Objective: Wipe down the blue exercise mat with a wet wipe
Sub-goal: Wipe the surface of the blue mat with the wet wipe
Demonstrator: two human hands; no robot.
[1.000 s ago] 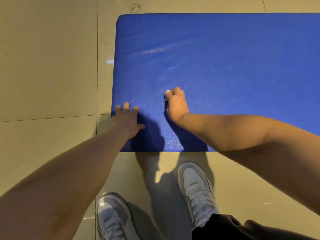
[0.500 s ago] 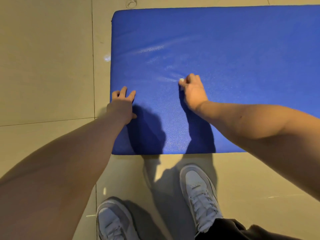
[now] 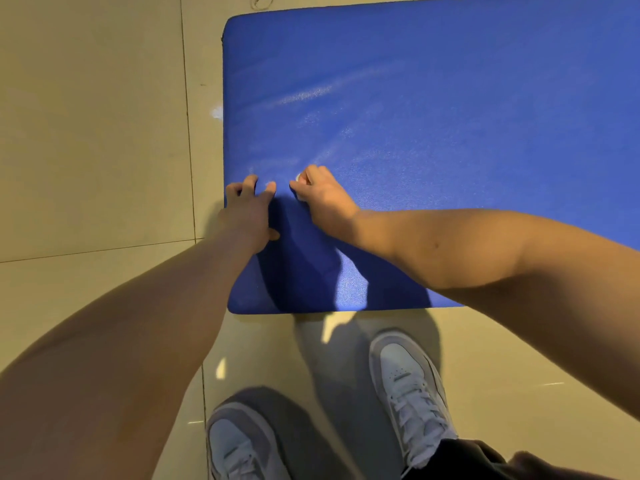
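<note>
The left hand [image 3: 247, 211] rests spread-fingered on the blue mat [image 3: 433, 126] at its left edge. Just beside it, the right hand [image 3: 320, 194] presses a balled white wipe [image 3: 299, 177] against the mat. Two pale sneakers [image 3: 412, 386] stand on the tiled floor [image 3: 93, 133] below.

Both arms are bare from the left hand [image 3: 247, 209] and the right hand [image 3: 322, 194] back to the frame edges. At 6 o'clock sits the left sneaker [image 3: 242, 445], and at 5 o'clock the right sneaker [image 3: 412, 386]. Both are pale white with grey panels and white laces, the right one with a perforated toe. A black trouser hem [image 3: 485, 462] covers its heel.
</note>
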